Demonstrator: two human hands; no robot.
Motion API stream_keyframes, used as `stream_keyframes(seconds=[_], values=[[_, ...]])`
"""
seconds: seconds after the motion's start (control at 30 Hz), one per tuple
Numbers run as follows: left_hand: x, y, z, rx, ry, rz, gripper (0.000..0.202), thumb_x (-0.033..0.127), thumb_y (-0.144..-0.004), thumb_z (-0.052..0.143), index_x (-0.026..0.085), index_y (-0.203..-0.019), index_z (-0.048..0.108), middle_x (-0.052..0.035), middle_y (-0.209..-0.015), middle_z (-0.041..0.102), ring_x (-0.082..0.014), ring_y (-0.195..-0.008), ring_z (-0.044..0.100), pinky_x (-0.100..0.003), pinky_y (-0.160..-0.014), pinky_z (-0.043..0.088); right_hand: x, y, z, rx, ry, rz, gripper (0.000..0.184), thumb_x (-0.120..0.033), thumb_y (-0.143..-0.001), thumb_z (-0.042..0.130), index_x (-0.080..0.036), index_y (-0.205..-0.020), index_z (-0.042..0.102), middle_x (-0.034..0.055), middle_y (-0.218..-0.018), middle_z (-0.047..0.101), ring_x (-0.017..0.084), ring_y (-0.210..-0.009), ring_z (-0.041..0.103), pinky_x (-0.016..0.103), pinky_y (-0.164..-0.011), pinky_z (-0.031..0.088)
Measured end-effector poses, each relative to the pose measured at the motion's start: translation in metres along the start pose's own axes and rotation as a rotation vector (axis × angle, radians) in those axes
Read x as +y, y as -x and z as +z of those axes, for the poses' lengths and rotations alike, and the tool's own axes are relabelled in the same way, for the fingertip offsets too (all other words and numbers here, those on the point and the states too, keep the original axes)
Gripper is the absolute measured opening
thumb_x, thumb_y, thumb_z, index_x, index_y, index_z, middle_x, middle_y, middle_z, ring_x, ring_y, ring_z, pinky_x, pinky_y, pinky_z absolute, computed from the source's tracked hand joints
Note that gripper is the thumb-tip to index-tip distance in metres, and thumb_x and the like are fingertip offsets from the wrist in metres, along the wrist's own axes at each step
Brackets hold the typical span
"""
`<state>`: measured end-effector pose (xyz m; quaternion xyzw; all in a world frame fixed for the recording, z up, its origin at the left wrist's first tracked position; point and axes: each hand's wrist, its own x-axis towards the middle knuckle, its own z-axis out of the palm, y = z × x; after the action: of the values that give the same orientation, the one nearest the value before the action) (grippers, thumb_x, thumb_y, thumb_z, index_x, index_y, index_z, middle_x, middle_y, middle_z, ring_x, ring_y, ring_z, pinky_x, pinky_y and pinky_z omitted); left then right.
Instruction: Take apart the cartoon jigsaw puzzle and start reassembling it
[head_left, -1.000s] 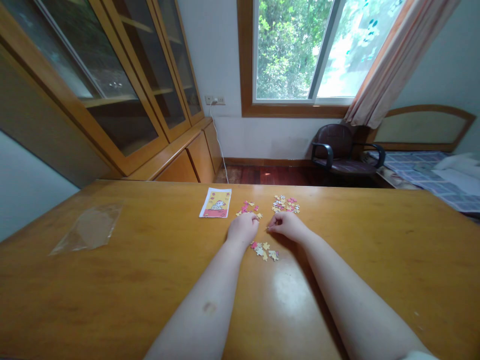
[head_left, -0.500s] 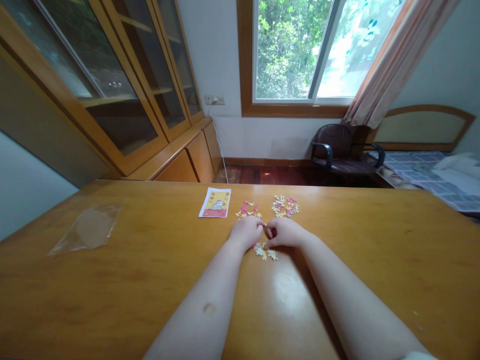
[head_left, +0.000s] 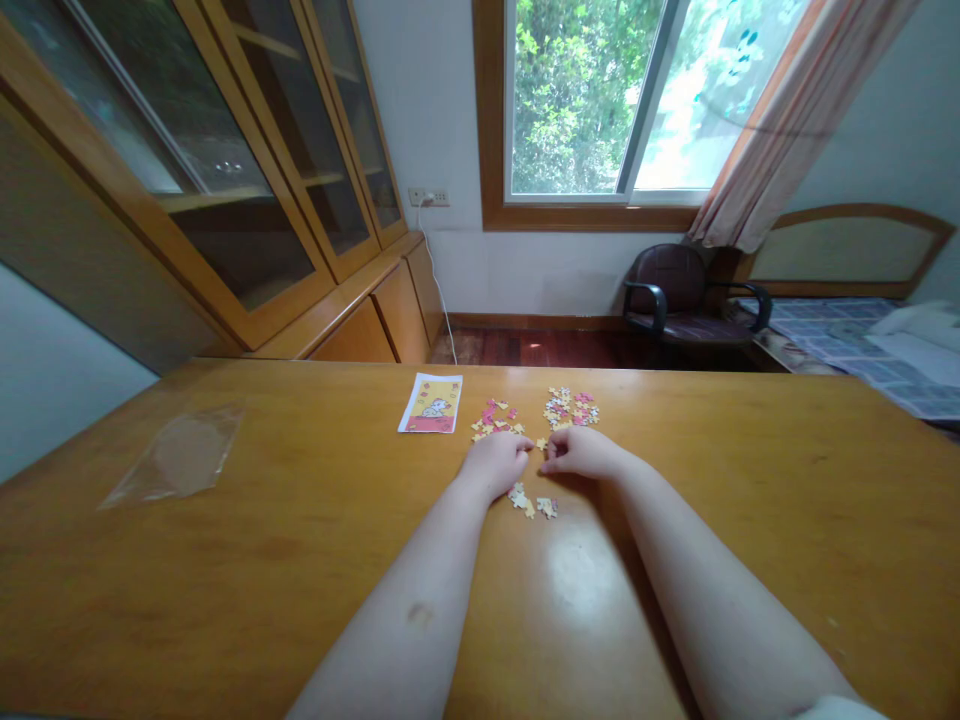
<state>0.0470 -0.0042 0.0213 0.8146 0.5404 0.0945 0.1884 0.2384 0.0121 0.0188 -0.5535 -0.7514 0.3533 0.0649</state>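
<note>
- We see the left hand [head_left: 493, 465] low over the table [head_left: 300, 560], fingers curled and the gap between thumb and fingers narrow; we cannot tell whether it holds anything.
- We see the right hand [head_left: 589, 453] just across from it, fingertips pointing inward and drawn close together; here too we cannot tell whether anything is pinched.
- Between the two sets of fingertips we find a yellow piece [head_left: 541, 444]; whether either hand touches it, we cannot tell.
- Just beyond the left hand we see the left pile [head_left: 498, 427], pink and yellow, its near edge partly hidden by that hand.
- Beyond the right hand lies the right pile [head_left: 561, 410], with white, yellow and pink in it.
- On our side of the hands we see the near group [head_left: 519, 497], a few pale and yellow bits beside the left wrist, some touching or overlapping.
- To the left of the left pile we have the card [head_left: 431, 404], lying flat, with a white animal on yellow and pink.
- Well apart, farther left, we see a clear bag [head_left: 176, 450] flat on the wood.
- Past the far edge we see a chair [head_left: 671, 290] below the window [head_left: 585, 100], and a bed [head_left: 862, 335] to its right.
</note>
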Motion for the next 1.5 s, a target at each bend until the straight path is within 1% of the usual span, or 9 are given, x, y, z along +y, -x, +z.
stream_keyframes(seconds=[0.13, 0.2, 0.3, 0.57, 0.77, 1.1, 1.27, 1.43, 1.5], values=[[-0.002, -0.002, 0.002, 0.024, -0.003, -0.05, 0.037, 0.024, -0.084, 0.042, 0.028, -0.109, 0.068, -0.0003, -0.113, 0.069, -0.0195, -0.106, 0.061, -0.03, -0.091, 0.046, -0.002, 0.006, -0.003, -0.321, -0.144, -0.139, 0.047, -0.04, -0.047, 0.084, -0.019, -0.086, 0.068, -0.0059, -0.065, 0.056, 0.009, -0.059, 0.049, 0.02, -0.054, 0.034], [-0.002, -0.003, 0.002, 0.024, 0.0, -0.052, 0.036, 0.024, -0.084, 0.042, 0.028, -0.108, 0.068, -0.0005, -0.112, 0.069, -0.0193, -0.105, 0.061, -0.029, -0.091, 0.047, -0.007, 0.008, -0.003, -0.355, -0.115, -0.154, 0.052, -0.038, -0.045, 0.084, -0.021, -0.091, 0.069, -0.0073, -0.063, 0.053, 0.008, -0.056, 0.046, 0.02, -0.053, 0.033], [-0.002, -0.003, 0.002, 0.031, 0.004, -0.045, 0.035, 0.023, -0.084, 0.042, 0.027, -0.105, 0.068, -0.0006, -0.11, 0.07, -0.019, -0.104, 0.062, -0.029, -0.09, 0.047, -0.015, 0.008, -0.001, -0.364, -0.028, -0.127, 0.042, -0.037, -0.048, 0.083, -0.022, -0.085, 0.072, -0.007, -0.06, 0.053, 0.008, -0.053, 0.045, 0.021, -0.051, 0.032], [0.0, -0.001, 0.001, 0.045, 0.014, -0.054, 0.032, 0.022, -0.083, 0.042, 0.027, -0.097, 0.07, -0.0009, -0.103, 0.071, -0.0189, -0.097, 0.063, -0.028, -0.084, 0.048, -0.013, 0.007, -0.001, -0.334, -0.022, -0.084, 0.018, -0.029, -0.056, 0.076, -0.022, -0.072, 0.074, -0.0037, -0.064, 0.065, 0.011, -0.06, 0.054, 0.021, -0.056, 0.037], [0.001, -0.002, 0.001, 0.05, 0.034, -0.047, 0.031, 0.022, -0.082, 0.042, 0.027, -0.095, 0.07, -0.0005, -0.101, 0.071, -0.0185, -0.095, 0.063, -0.028, -0.083, 0.048, -0.014, 0.008, -0.001, -0.332, -0.013, -0.116, 0.036, -0.031, -0.048, 0.082, -0.022, -0.081, 0.073, -0.0056, -0.063, 0.06, 0.009, -0.054, 0.049, 0.021, -0.052, 0.034], [0.0, -0.003, 0.003, 0.051, 0.04, -0.046, 0.032, 0.022, -0.083, 0.042, 0.027, -0.098, 0.07, -0.0011, -0.104, 0.071, -0.0184, -0.098, 0.063, -0.028, -0.085, 0.048, -0.012, 0.008, -0.003, -0.303, -0.066, -0.082, 0.021, -0.032, -0.054, 0.078, -0.02, -0.07, 0.073, -0.0038, -0.061, 0.064, 0.011, -0.059, 0.053, 0.021, -0.055, 0.037], [-0.001, -0.003, 0.002, 0.048, 0.039, -0.061, 0.032, 0.021, -0.083, 0.043, 0.028, -0.098, 0.07, -0.0006, -0.104, 0.071, -0.0184, -0.099, 0.063, -0.028, -0.086, 0.047, -0.005, 0.002, 0.001, -0.134, -0.198, -0.086, 0.019, -0.034, -0.062, 0.072, -0.017, -0.072, 0.071, -0.0026, -0.062, 0.064, 0.011, -0.058, 0.051, 0.021, -0.056, 0.037], [0.002, -0.002, -0.002, 0.053, 0.045, -0.053, 0.032, 0.021, -0.083, 0.043, 0.028, -0.099, 0.07, -0.0001, -0.105, 0.071, -0.0178, -0.1, 0.062, -0.027, -0.087, 0.047, -0.003, -0.006, 0.008, 0.108, -0.14, 0.016, 0.012, -0.027, -0.065, 0.069, -0.017, -0.07, 0.069, -0.0014, -0.063, 0.064, 0.012, -0.06, 0.053, 0.022, -0.056, 0.037], [0.003, -0.002, -0.003, 0.051, 0.049, -0.047, 0.033, 0.021, -0.083, 0.042, 0.027, -0.1, 0.07, -0.0002, -0.105, 0.071, -0.0176, -0.101, 0.062, -0.026, -0.087, 0.046, -0.004, -0.005, 0.008, 0.075, -0.155, -0.026, 0.017, -0.031, -0.063, 0.072, -0.017, -0.072, 0.069, -0.0026, -0.062, 0.061, 0.011, -0.06, 0.052, 0.022, -0.055, 0.036]])
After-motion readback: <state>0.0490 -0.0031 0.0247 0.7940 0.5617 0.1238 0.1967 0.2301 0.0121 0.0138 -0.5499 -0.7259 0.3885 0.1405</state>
